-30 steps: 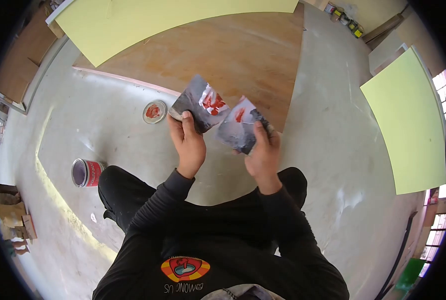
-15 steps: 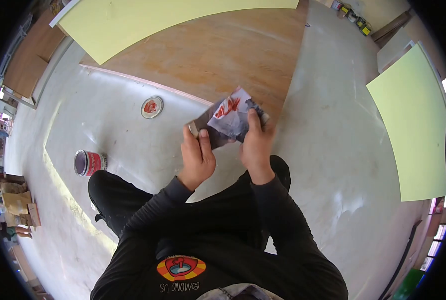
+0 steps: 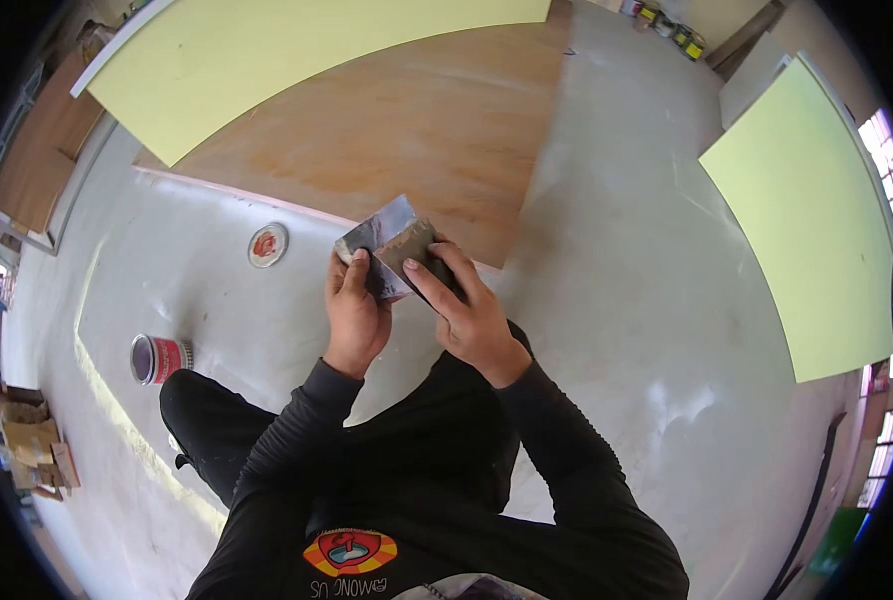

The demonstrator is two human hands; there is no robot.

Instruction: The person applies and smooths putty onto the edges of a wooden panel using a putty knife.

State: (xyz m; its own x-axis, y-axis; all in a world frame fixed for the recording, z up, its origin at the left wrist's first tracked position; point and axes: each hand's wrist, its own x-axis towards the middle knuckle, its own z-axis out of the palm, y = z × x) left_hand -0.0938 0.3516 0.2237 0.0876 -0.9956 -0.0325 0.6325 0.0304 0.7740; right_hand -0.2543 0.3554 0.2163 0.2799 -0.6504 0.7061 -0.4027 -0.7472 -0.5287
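At centre frame, above the person's knees, both hands hold a grey sheet (image 3: 395, 235) clear of the floor.

Left hand (image 3: 355, 312): clamped on the sheet's left lower part, thumb pressed on its face, remaining fingers behind and out of sight.

Right hand (image 3: 475, 318): closed over the sheet's right part, fingers laid across its darker face with the fingertips reaching toward the middle. The two hands sit just beside each other.

Grey sheet: creased and folded, with one corner pointing up. It appears to be paper or abrasive sheet, and the view does not settle whether it is one folded piece or two overlapped.

Surroundings: a concrete floor (image 3: 627, 300). A plywood board (image 3: 417, 120) lies flat beyond the hands, with a pale yellow panel (image 3: 297, 55) over its far edge and a second yellow panel (image 3: 817, 220) to the right. A round can lid (image 3: 268, 245), smeared red, lies on the floor left of the hands. A red paint can (image 3: 159, 359) lies on its side nearer the left knee, well apart from the lid.
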